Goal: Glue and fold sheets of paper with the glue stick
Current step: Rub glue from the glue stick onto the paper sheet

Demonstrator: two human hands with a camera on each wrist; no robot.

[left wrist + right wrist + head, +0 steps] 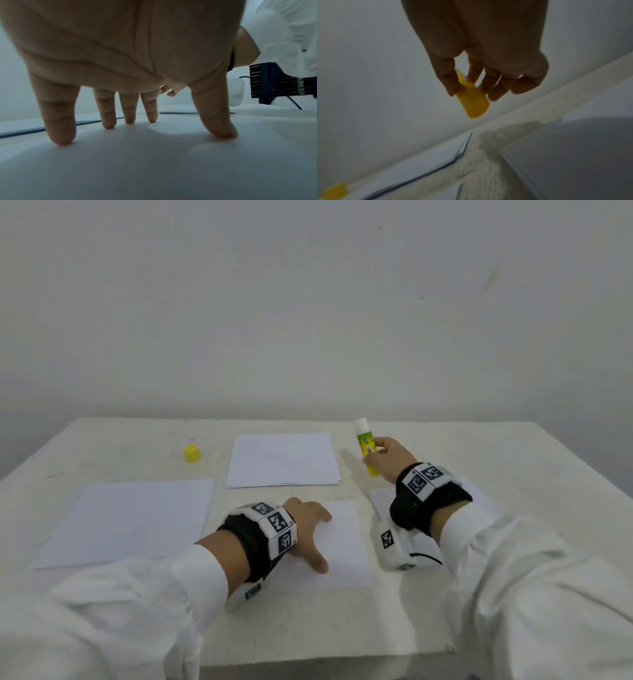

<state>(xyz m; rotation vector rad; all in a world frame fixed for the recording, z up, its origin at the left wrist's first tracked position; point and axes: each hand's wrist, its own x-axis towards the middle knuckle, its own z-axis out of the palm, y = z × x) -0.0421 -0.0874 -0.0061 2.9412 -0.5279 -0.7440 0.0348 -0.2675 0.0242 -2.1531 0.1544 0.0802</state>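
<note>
The right hand (385, 455) grips the uncapped glue stick (365, 447) above the counter (513, 446), nearly upright, white tip up and tilted slightly left. The left hand (308, 529) presses flat, fingers spread, on a paper sheet (346, 546)

glue stick (366, 447) label print unreadable, wrist bands (277, 525) bear coded squares only

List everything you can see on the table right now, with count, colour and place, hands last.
white table: one, against pale wall
yellow plastic cap: one, far left, standing alone
stack of white paper: one, far centre
large white sheet: one, left
folded white sheet: one, near centre, under left hand
white sheet: one, right, mostly hidden by the wrist
yellow-green glue stick: one, uncapped, in right hand
left hand: fingers spread, pressing sheet
right hand: gripping glue stick above the table
</note>
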